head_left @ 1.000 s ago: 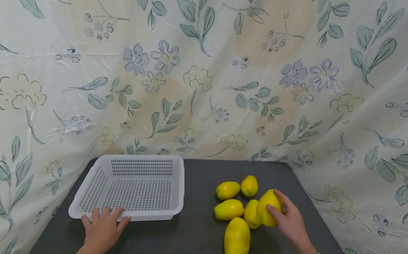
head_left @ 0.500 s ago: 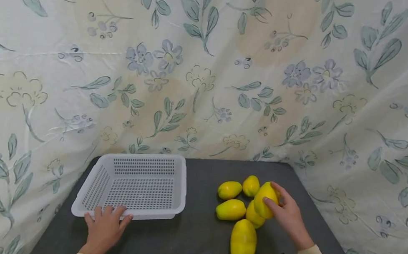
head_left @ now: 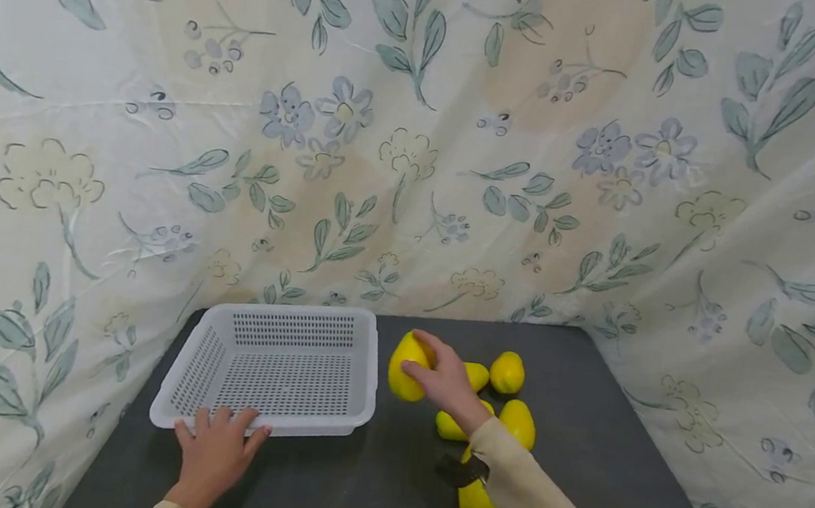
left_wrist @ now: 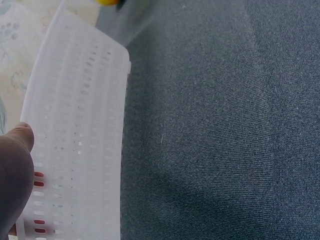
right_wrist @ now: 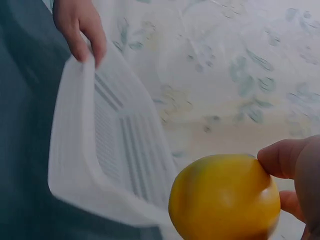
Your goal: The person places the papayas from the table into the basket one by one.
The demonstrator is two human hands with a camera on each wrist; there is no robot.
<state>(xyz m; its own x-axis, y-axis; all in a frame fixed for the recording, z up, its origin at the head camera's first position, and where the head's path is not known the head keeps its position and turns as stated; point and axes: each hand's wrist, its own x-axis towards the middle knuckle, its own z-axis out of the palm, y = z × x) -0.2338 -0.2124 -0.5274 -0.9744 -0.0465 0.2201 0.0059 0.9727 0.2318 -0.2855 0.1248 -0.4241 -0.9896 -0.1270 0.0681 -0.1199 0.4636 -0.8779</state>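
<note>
Right hand (head_left: 449, 384) pinches a yellow fruit (head_left: 404, 368) between thumb and fingers, just right of the white basket (head_left: 367, 383); left hand (head_left: 213, 454) grips the basket's near rim; five other fruits (head_left: 508, 373) lie on the dark table (head_left: 364, 500).

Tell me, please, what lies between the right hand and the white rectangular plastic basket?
The head view shows the held, rounded yellow fruit, then a narrow strip of dark tabletop.
</note>
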